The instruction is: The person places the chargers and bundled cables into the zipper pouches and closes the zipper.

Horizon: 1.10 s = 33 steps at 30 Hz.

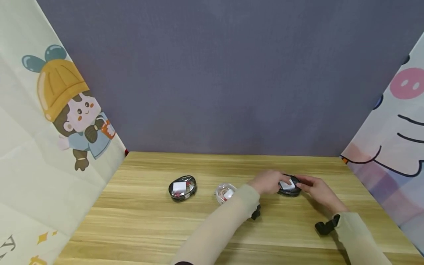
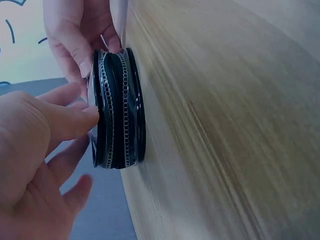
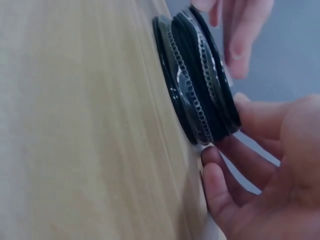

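A black-rimmed clear oval zip pouch (image 1: 289, 187) lies on the table at the right, a white block showing through its top. Its dark zipper band (image 2: 116, 110) faces the left wrist camera. My left hand (image 1: 269, 181) reaches over from the left, its loosely extended fingers touching the pouch's top. At the opposite end, my right hand (image 1: 316, 189) pinches the pouch's edge. In the right wrist view, the right thumb (image 3: 250, 112) presses the upper rim, while other fingers bend around the side near the table. Part of the pouch's top is hidden by the left fingers.
A second black-rimmed pouch (image 1: 182, 188) with a white block and red bits inside lies at the left of the wooden table (image 1: 139, 221). Partly behind the left sleeve is a white-rimmed pouch (image 1: 220, 190) holding a pale cable. A grey panel (image 1: 212, 92) rises behind.
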Tool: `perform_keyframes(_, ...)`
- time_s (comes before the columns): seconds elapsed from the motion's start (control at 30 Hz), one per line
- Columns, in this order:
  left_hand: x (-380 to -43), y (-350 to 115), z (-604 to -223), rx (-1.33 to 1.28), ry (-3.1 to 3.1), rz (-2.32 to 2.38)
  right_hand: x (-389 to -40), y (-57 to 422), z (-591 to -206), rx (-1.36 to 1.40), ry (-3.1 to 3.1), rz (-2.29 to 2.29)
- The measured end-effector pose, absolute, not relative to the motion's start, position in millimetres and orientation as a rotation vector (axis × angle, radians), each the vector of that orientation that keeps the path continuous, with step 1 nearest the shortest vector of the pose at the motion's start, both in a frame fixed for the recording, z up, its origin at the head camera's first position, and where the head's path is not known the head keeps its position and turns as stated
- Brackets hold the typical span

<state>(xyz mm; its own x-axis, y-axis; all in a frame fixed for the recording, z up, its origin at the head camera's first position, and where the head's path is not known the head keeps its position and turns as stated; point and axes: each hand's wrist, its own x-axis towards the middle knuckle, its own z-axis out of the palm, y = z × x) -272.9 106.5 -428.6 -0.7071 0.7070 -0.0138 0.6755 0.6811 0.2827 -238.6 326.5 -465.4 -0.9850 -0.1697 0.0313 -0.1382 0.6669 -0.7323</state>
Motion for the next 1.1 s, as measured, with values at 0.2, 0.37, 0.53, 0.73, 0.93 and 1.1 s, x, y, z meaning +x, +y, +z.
perform_keyframes(0.2,-266,111,-431,1.12,2.778,0.338,-241,336,-470,-0.236,2.688,-1.41)
perform_keyframes(0.37,-262,108,-432,1.097,2.791,0.314,-245,338,-476,-0.172,2.602,-1.509)
perform_keyframes(0.53,-261,107,-434,1.132,2.802,0.31,-250,337,-481,-0.131,2.714,-1.491)
perform_keyframes(0.73,-259,108,-433,1.132,2.8,0.224,-252,333,-483,-0.164,2.88,-1.347)
perform_keyframes(0.93,-257,109,-430,1.111,2.778,0.152,-255,328,-476,-0.314,3.033,-1.072)
perform_keyframes(1.1,-258,113,-430,1.082,2.774,0.069,-256,328,-472,-0.357,3.106,-0.88)
